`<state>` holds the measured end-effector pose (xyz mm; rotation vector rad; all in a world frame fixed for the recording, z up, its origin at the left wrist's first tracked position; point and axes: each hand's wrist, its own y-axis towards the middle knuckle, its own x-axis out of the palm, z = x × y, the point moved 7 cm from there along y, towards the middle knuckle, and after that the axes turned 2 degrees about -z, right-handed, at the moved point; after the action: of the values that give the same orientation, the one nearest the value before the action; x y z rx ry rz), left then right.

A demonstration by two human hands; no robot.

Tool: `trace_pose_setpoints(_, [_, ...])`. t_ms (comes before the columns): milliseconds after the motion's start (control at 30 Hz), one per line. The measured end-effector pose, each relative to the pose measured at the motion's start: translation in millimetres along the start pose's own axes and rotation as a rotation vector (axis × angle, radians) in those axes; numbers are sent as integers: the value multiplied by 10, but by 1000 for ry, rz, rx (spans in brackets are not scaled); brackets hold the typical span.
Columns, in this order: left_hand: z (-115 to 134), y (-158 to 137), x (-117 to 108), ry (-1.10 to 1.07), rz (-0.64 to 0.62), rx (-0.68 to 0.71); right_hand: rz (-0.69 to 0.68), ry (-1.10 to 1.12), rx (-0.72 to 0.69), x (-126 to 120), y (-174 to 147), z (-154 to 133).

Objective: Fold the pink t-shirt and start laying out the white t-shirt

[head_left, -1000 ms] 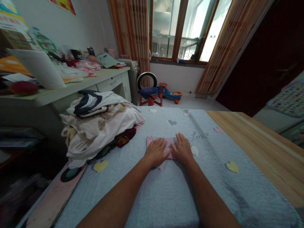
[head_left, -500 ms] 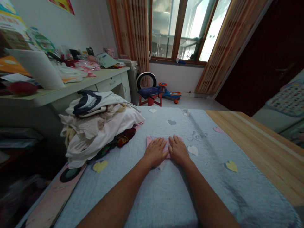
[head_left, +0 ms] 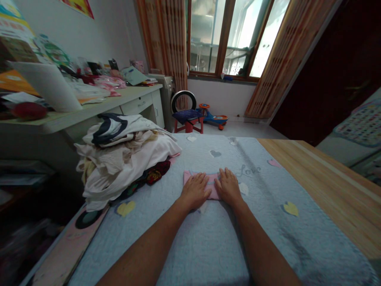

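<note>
A small folded pink cloth [head_left: 213, 193] with a bluish trim lies flat on the light blue, heart-patterned cover [head_left: 205, 246]. My left hand [head_left: 195, 190] rests palm down over its left part, fingers stretched out. On its right edge lies my right hand [head_left: 229, 186], also flat with the fingers extended. Between the two hands the middle of the cloth shows; its outer parts are partly hidden under them. I cannot tell what kind of garment or cloth it is.
To the left is a heap of clothes [head_left: 125, 155], mostly white. Beside it lies a long pink board [head_left: 68, 250]. A cluttered desk [head_left: 133, 95] stands at the left. Bare wood [head_left: 321, 178] borders the cover on the right. Beyond are a red stool [head_left: 189, 126] and a blue ride-on toy [head_left: 212, 118].
My right hand has slid to the right along the pink cloth, uncovering more of its middle. My left hand stays in place.
</note>
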<state>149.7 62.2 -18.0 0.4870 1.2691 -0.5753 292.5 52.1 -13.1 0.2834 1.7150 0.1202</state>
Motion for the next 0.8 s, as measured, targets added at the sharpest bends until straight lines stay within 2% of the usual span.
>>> trace_pose_setpoints(100, [-7,4,6,-9,2,-10,89,49,-71,-59,-5,-90])
trace_pose_setpoints(167, [-4,5,6,-14,8,-6,84,83,-117,-47,-10,-165])
trace_pose_setpoints(333, [2,4,-2,-4,13,-2,-11,62,-125,15,-19,-258])
trace_pose_setpoints(800, [-12,4,30,18,37,15,-208,-25,-99,99,30,-165])
